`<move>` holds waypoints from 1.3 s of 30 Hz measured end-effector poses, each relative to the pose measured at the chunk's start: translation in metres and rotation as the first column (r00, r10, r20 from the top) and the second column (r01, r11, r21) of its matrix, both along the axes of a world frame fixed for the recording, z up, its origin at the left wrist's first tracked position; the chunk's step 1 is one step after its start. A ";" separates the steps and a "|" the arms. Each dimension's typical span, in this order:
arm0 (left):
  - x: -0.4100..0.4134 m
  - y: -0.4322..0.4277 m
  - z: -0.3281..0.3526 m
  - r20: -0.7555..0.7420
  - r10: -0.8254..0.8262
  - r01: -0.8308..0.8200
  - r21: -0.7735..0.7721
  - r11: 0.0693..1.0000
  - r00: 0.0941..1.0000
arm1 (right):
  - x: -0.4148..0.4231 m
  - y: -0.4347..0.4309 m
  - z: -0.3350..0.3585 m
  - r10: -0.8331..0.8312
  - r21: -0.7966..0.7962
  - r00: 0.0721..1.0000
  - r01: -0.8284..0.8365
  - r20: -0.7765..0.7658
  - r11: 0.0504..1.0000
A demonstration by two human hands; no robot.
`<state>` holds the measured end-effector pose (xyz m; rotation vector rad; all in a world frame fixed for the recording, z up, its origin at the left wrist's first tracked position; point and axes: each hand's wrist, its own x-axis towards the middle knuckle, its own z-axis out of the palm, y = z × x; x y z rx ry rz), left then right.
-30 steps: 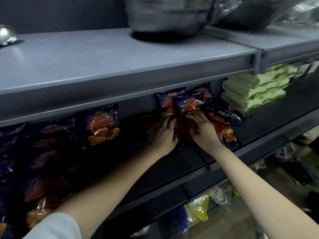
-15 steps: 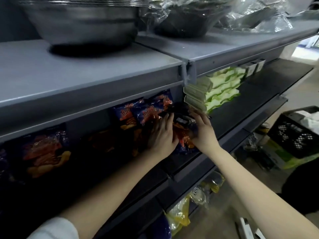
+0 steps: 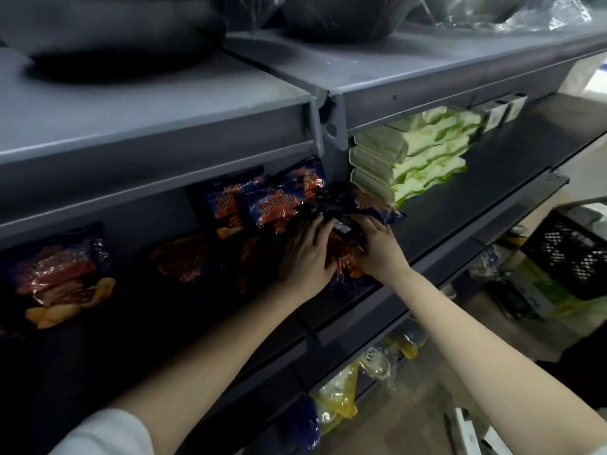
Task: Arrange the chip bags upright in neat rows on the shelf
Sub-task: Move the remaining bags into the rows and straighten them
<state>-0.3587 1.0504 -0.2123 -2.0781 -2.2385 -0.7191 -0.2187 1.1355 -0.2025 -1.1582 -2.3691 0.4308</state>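
Shelf (image 3: pixel 460 205), two hands (image 3: pixel 308 257) (image 3: pixel 379 249) gripping one chip bag (image 3: pixel 348 230)

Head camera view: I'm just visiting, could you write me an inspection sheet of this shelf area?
Surface: dark shelf, partly bare on the right.
Job's things: front chip bag between the hands; other chip bags upright behind it, more further left.
Clutter: green packs stacked right beside the chips.
Grips: left hand and right hand both hold the front chip bag.
Cables: nothing seen.
Surroundings: bowls on the upper shelf; black crate and yellow bags lower down.
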 end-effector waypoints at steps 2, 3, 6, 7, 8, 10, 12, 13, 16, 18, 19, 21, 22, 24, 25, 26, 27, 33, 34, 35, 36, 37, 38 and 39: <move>0.001 0.001 0.000 0.002 0.000 0.000 0.005 1.000 1.000 | -0.001 0.003 -0.002 -0.006 -0.008 0.999 0.006 -0.048 1.000; 0.001 0.002 0.000 0.003 -0.003 0.003 0.017 1.000 1.000 | -0.001 0.004 -0.001 -0.007 -0.008 0.997 0.006 -0.080 1.000; 0.001 0.004 0.004 0.024 -0.013 0.011 0.105 0.994 1.000 | 0.000 0.008 0.005 -0.008 0.045 0.989 0.015 -0.148 0.999; 0.000 0.005 0.007 0.029 -0.016 0.012 0.142 0.990 0.999 | 0.000 0.008 0.009 -0.008 0.076 0.986 0.022 -0.168 0.997; -0.001 0.006 0.012 0.033 -0.019 0.013 0.179 0.984 0.999 | 0.000 0.008 0.015 -0.005 0.108 0.982 0.026 -0.190 0.994; -0.004 0.006 0.025 0.053 -0.033 0.019 0.255 0.967 0.998 | -0.003 0.004 0.029 0.015 0.167 0.971 0.026 -0.240 0.986; -0.012 0.001 0.039 0.076 -0.064 0.036 0.329 0.944 0.995 | -0.008 -0.002 0.043 0.050 0.219 0.957 0.015 -0.286 0.975; -0.017 -0.005 0.045 0.085 -0.077 0.041 0.360 0.932 0.993 | -0.012 -0.007 0.051 0.077 0.250 0.949 0.002 -0.306 0.968; -0.038 -0.031 0.060 0.147 -0.062 0.000 0.390 0.921 0.987 | -0.032 -0.027 0.065 0.197 0.283 0.918 -0.098 -0.345 0.954; -0.054 -0.053 0.064 0.211 -0.026 -0.055 0.370 0.928 0.977 | -0.050 -0.042 0.067 0.275 0.244 0.886 -0.192 -0.374 0.951; -0.063 -0.065 0.064 0.222 -0.003 -0.080 0.364 0.928 0.975 | -0.061 -0.048 0.066 0.300 0.218 0.870 -0.230 -0.390 0.949; -0.083 -0.090 0.063 0.231 0.056 -0.134 0.341 0.931 0.971 | -0.084 -0.064 0.063 0.330 0.180 0.852 -0.279 -0.407 0.943; -0.093 -0.104 0.063 0.236 0.094 -0.169 0.323 0.931 0.967 | -0.096 -0.074 0.063 0.350 0.178 0.844 -0.303 -0.406 0.936; -0.111 -0.134 0.063 0.227 0.194 -0.259 0.305 0.917 0.954 | -0.120 -0.094 0.061 0.412 0.193 0.821 -0.364 -0.396 0.911; -0.120 -0.149 0.063 0.220 0.242 -0.303 0.304 0.903 0.945 | -0.132 -0.105 0.061 0.442 0.200 0.808 -0.394 -0.391 0.897; -0.128 -0.164 0.065 0.225 0.276 -0.336 0.304 0.891 0.934 | -0.142 -0.115 0.061 0.465 0.200 0.796 -0.420 -0.387 0.885; -0.136 -0.178 0.068 0.243 0.296 -0.362 0.298 0.883 0.924 | -0.152 -0.125 0.062 0.486 0.194 0.785 -0.446 -0.385 0.874; -0.168 -0.251 0.082 0.348 0.387 -0.453 0.133 0.881 0.854 | -0.198 -0.180 0.064 0.656 0.052 0.686 -0.677 -0.315 0.734; -0.171 -0.262 0.083 0.359 0.397 -0.457 0.098 0.884 0.845 | -0.203 -0.188 0.062 0.676 0.027 0.671 -0.704 -0.303 0.710; -0.174 -0.272 0.083 0.379 0.399 -0.453 0.062 0.889 0.835 | -0.207 -0.195 0.061 0.695 -0.003 0.655 -0.729 -0.296 0.685; -0.175 -0.281 0.082 0.412 0.391 -0.438 0.021 0.899 0.823 | -0.211 -0.201 0.060 0.715 -0.037 0.637 -0.753 -0.288 0.657; -0.176 -0.289 0.080 0.456 0.376 -0.412 -0.021 0.911 0.807 | -0.213 -0.207 0.058 0.735 -0.063 0.617 -0.777 -0.281 0.627; -0.176 -0.295 0.077 0.497 0.366 -0.388 -0.063 0.920 0.787 | -0.216 -0.212 0.055 0.755 -0.076 0.596 -0.796 -0.273 0.601; -0.176 -0.300 0.072 0.527 0.366 -0.374 -0.097 0.922 0.767 | -0.219 -0.217 0.053 0.769 -0.080 0.579 -0.810 -0.270 0.582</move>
